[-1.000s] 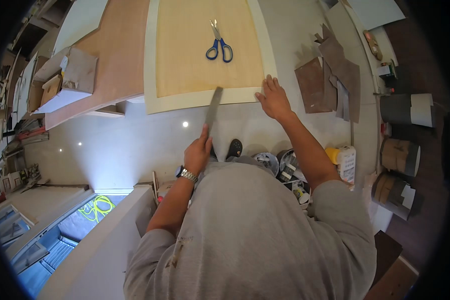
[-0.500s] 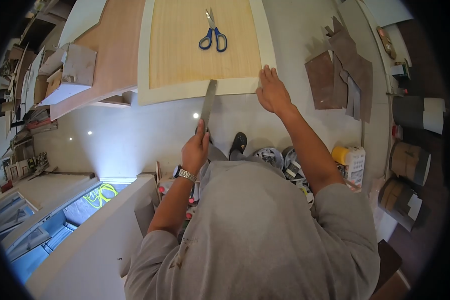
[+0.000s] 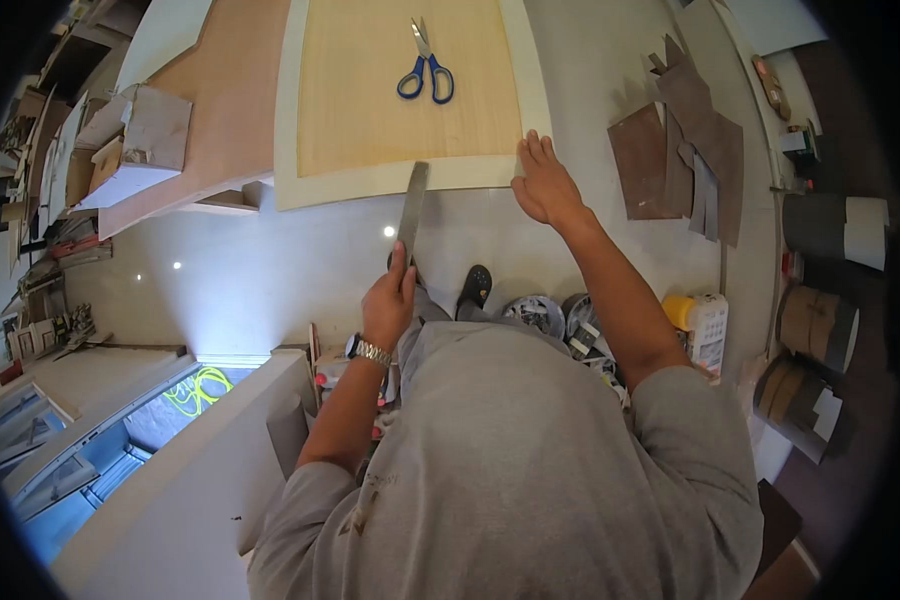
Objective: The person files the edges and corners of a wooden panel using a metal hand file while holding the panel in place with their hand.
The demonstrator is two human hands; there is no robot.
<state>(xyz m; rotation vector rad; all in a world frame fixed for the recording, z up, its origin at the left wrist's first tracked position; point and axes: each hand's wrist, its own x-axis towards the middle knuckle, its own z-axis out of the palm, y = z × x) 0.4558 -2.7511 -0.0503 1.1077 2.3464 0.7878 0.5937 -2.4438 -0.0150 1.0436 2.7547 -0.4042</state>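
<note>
My left hand (image 3: 388,305), with a watch on its wrist, is closed around the near end of a flat metal file (image 3: 413,208). The file's far tip rests over the near edge of a wooden panel (image 3: 410,120) with a pale border. My right hand (image 3: 546,185) lies with fingers stretched out on the panel's near right corner, holding nothing. Blue-handled scissors (image 3: 426,75) lie on the panel, blades partly apart and pointing away from me.
Brown sheet offcuts (image 3: 680,150) lie on the floor at right. A cardboard box (image 3: 148,135) sits on a brown board (image 3: 232,90) at left. Buckets of odds and ends (image 3: 538,315) and a white-and-yellow container (image 3: 705,330) stand near my legs. Several rolls (image 3: 818,325) line the right side.
The file has shifted slightly to the left and its angle has changed a little, with my left hand still around it. My right hand stays at the panel's corner.
</note>
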